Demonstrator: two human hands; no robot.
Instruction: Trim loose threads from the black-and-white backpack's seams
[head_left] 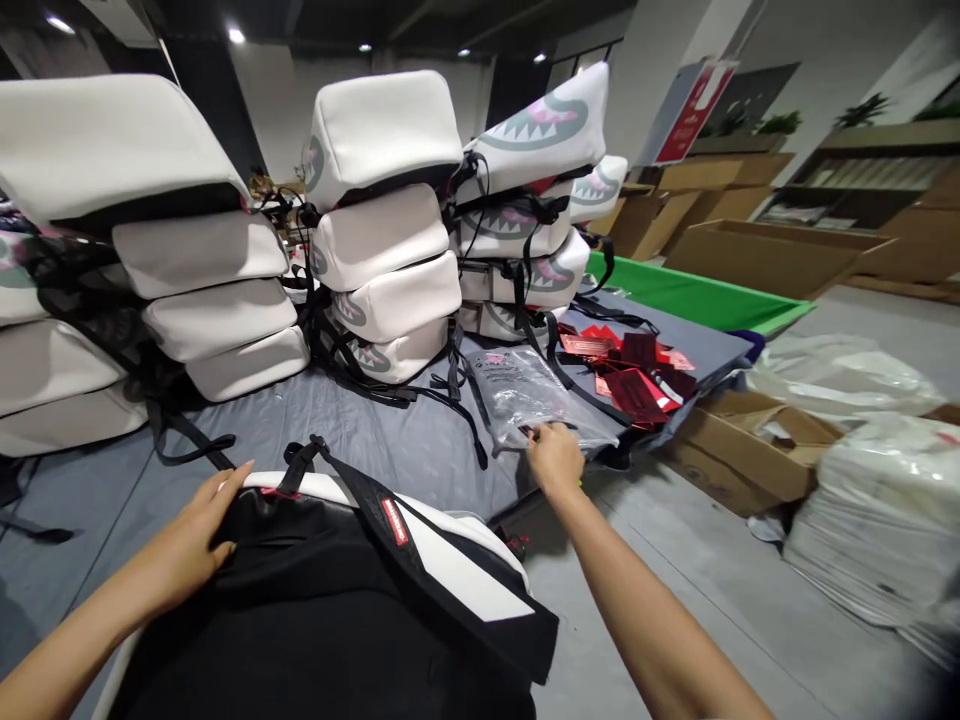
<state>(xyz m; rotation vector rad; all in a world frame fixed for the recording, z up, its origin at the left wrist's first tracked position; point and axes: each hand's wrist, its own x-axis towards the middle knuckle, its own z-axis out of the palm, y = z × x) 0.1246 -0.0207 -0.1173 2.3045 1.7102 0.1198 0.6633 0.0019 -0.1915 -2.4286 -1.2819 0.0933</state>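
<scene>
A black and white backpack [315, 600] lies in front of me, its straps and back panel facing up. My left hand [184, 545] is closed on its upper left edge, with the thumb over the black side. Farther right, my right hand [555, 458] pinches the near edge of a clear plastic bag [517, 390] that lies on the grey covered table [405, 440]. The right fingertips are partly hidden behind the hand. Beside the bag is a pile of red tags [637, 375].
Stacks of white backpacks [390, 235] stand across the back of the table, black straps hanging down. A green-lined bin [697, 295] is behind at the right. An open cardboard box [742, 450] and a wrapped white bundle [885, 520] are on the floor.
</scene>
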